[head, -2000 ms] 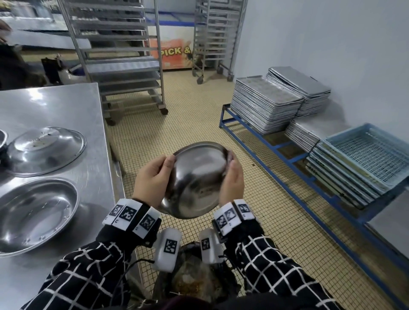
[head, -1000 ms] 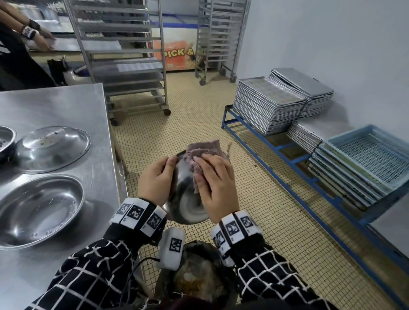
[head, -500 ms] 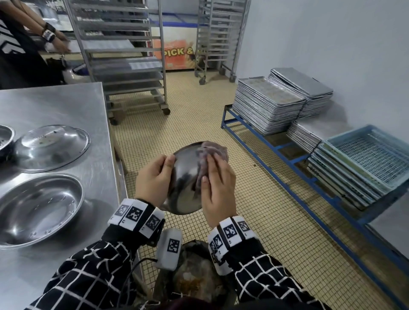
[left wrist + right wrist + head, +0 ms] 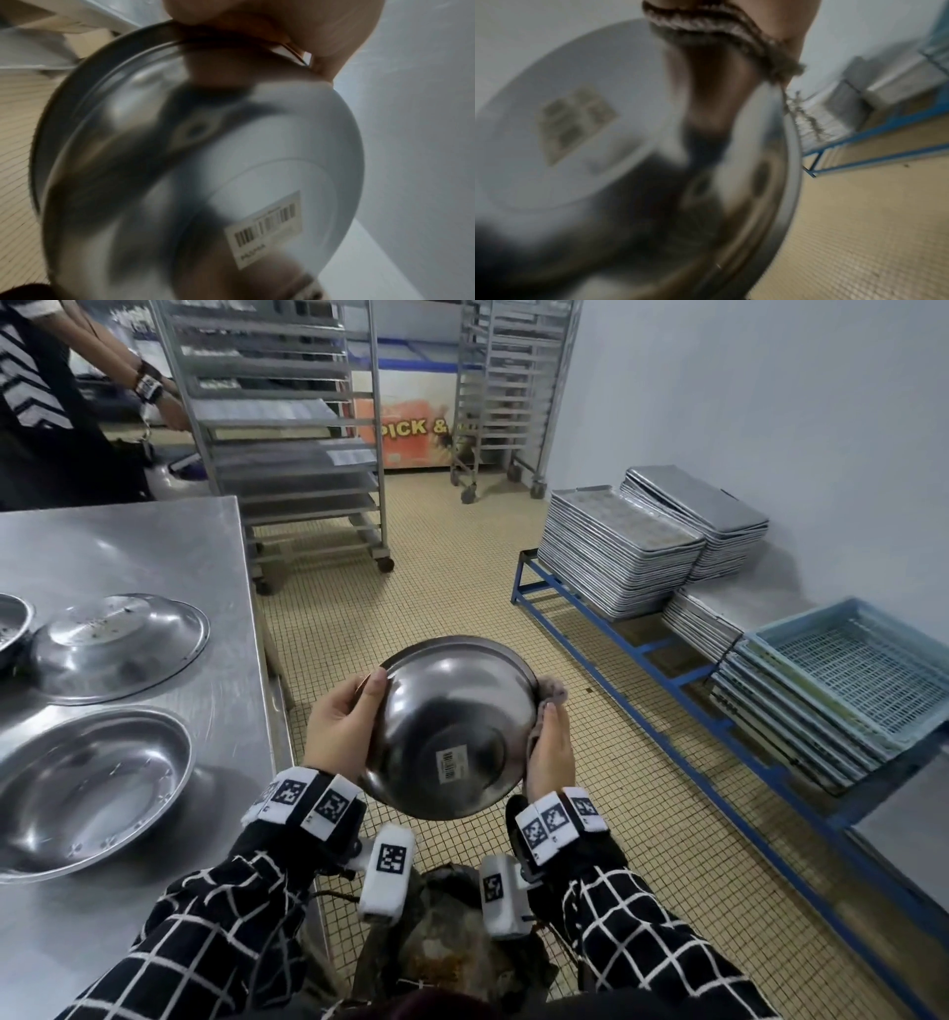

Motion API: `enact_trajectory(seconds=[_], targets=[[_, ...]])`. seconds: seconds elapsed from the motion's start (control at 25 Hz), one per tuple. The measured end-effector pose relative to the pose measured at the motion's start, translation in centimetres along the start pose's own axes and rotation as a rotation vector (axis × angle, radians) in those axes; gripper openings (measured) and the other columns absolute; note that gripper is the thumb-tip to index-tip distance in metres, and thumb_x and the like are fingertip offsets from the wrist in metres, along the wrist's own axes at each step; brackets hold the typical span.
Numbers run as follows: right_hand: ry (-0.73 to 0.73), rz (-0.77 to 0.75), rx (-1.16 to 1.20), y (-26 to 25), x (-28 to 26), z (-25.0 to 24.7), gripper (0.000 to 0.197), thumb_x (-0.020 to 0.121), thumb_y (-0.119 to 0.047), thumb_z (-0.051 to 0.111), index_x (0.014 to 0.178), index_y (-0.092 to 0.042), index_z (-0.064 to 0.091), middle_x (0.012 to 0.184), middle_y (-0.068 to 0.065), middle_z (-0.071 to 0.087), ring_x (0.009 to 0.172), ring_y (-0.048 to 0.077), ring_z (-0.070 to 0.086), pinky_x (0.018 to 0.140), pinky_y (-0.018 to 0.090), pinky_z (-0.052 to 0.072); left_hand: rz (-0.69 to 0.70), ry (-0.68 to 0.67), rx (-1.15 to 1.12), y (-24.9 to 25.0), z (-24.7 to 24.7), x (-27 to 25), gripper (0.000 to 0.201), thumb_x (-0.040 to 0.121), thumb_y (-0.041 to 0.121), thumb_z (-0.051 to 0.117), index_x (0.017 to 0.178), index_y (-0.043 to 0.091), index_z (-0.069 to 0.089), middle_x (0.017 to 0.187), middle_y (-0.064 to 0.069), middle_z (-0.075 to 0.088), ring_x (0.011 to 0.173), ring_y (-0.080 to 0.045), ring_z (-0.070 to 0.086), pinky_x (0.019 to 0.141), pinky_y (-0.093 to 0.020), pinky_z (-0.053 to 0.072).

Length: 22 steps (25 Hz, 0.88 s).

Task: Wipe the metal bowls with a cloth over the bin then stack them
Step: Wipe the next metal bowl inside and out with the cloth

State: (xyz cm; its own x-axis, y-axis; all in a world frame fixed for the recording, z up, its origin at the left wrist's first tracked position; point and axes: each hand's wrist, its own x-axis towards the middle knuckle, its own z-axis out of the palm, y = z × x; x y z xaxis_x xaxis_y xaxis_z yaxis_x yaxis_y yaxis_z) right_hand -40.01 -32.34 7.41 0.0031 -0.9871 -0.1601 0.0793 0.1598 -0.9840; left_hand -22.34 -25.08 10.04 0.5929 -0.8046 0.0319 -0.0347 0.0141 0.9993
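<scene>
A: Where is the metal bowl (image 4: pixel 452 726)?

B: In the air in front of the person's chest, above the bin (image 4: pixel 452 952) that stands on the tiled floor (image 4: pixel 462 588) just beside the steel table (image 4: pixel 128 546). Its underside faces the head camera, with a barcode sticker (image 4: pixel 451 765) on the base, and the rim tips away.

A: How does the left hand (image 4: pixel 341 729) sit?

B: On the bowl's left edge, wrist low. The thumb lies up along the outer wall and the fingers wrap behind the rim, so the hand grips the bowl. The left wrist view shows a fingertip curled over the rim.

A: And the right hand (image 4: pixel 549 742)?

B: On the right edge, palm turned in towards the bowl, thumb side towards the camera. It presses a greyish cloth (image 4: pixel 552 691) against the rim; a bit of the cloth shows above the fingers, and the right wrist view shows its frayed edge folded over the rim under the hand. The fingers behind the bowl are hidden.

A: Anything else on the table?

B: An upturned bowl (image 4: pixel 118 644) and, nearer, an upright wide bowl (image 4: pixel 87 788), apart from each other. Another person (image 4: pixel 46 403) stands by the trolley rack (image 4: pixel 287 428) at the far end.
</scene>
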Motion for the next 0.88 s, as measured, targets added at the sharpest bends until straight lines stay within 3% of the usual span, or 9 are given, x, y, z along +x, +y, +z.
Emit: enact_trajectory(seconds=[0.16,0.28,0.36,0.48,0.56,0.64,0.72,0.8,0.88], targets=[[-0.033,-0.111,-0.202,-1.4,0.2,-1.3,0.026,0.098,-0.048,0.031,0.112,-0.036,0.050,0.096,-0.019,0.056,0.090,0.005,0.055,0.070,0.021,0.043,-0.013,-0.026,0.108,-1.4,-0.3,0.6,0.023,0.094,0.039,0.050,0.100,0.018,0.058,0.093,-0.002,0.062,0.088,-0.023,0.060,0.079,-0.034,0.050],[-0.137,-0.272,-0.402,-3.0,1.3,-2.3,0.025,0.099,-0.042,0.034,0.107,-0.028,0.053,0.091,-0.015,0.060,0.082,-0.002,0.056,0.061,0.011,0.040,0.051,-0.148,0.175,-1.3,-0.4,0.6,0.016,0.096,0.031,0.051,0.109,0.022,0.054,0.101,0.000,0.061,0.094,-0.020,0.061,0.077,-0.030,0.052],[-0.250,-0.409,-0.600,-4.0,1.9,-2.3,0.027,0.099,-0.038,0.037,0.101,-0.018,0.056,0.084,-0.005,0.062,0.075,0.004,0.058,0.056,0.009,0.040,0.098,-0.284,0.303,-0.5,0.1,0.2,0.018,0.096,0.034,0.048,0.109,0.024,0.057,0.099,0.002,0.064,0.091,-0.014,0.062,0.076,-0.028,0.052],[-0.361,-0.596,-0.760,-4.8,2.3,-1.4,0.020,0.099,-0.031,0.042,0.088,-0.016,0.051,0.071,-0.007,0.052,0.063,0.005,0.049,0.056,0.013,0.034,0.175,-0.337,0.464,0.6,1.4,-0.4,0.024,0.096,0.039,0.048,0.089,0.021,0.063,0.080,0.003,0.064,0.077,-0.015,0.059,0.074,-0.035,0.050],[-0.266,-0.681,-0.734,-5.0,2.3,-0.8,0.018,0.099,-0.025,0.043,0.093,-0.013,0.054,0.076,-0.007,0.051,0.069,0.009,0.049,0.063,0.020,0.041,0.147,-0.259,0.391,1.0,1.9,-0.6,0.029,0.096,0.038,0.048,0.082,0.019,0.064,0.078,-0.006,0.066,0.077,-0.025,0.060,0.078,-0.044,0.049],[-0.117,-0.733,-0.718,-4.6,1.9,-0.1,0.023,0.098,-0.021,0.044,0.110,-0.005,0.057,0.101,0.001,0.055,0.097,0.014,0.049,0.085,0.027,0.046,0.091,-0.163,0.338,1.2,2.0,-0.6,0.028,0.097,0.037,0.047,0.083,0.020,0.065,0.085,-0.015,0.068,0.084,-0.033,0.061,0.081,-0.046,0.049],[-0.108,-0.747,-0.754,-3.7,0.9,1.2,0.035,0.096,-0.026,0.044,0.124,-0.008,0.054,0.129,0.007,0.046,0.121,0.019,0.040,0.099,0.029,0.041,0.057,-0.109,0.334,1.4,2.2,-0.5,0.033,0.098,0.037,0.045,0.085,0.014,0.065,0.087,-0.019,0.067,0.085,-0.037,0.061,0.081,-0.047,0.049],[-0.178,-0.819,-0.796,-2.5,-0.2,2.4,0.042,0.094,-0.031,0.039,0.132,-0.015,0.045,0.133,0.008,0.041,0.124,0.021,0.040,0.100,0.036,0.044,0.039,-0.080,0.300,1.6,2.6,-0.3,0.035,0.098,0.038,0.045,0.087,0.013,0.066,0.086,-0.017,0.068,0.086,-0.035,0.062,0.083,-0.051,0.051],[-0.206,-0.926,-0.718,-1.7,-0.6,2.7,0.034,0.095,-0.029,0.038,0.128,-0.020,0.041,0.129,0.006,0.047,0.121,0.021,0.044,0.101,0.041,0.042,0.022,-0.065,0.248,1.7,2.8,0.0,0.034,0.097,0.041,0.046,0.085,0.018,0.068,0.084,-0.011,0.070,0.085,-0.031,0.064,0.084,-0.052,0.051]])
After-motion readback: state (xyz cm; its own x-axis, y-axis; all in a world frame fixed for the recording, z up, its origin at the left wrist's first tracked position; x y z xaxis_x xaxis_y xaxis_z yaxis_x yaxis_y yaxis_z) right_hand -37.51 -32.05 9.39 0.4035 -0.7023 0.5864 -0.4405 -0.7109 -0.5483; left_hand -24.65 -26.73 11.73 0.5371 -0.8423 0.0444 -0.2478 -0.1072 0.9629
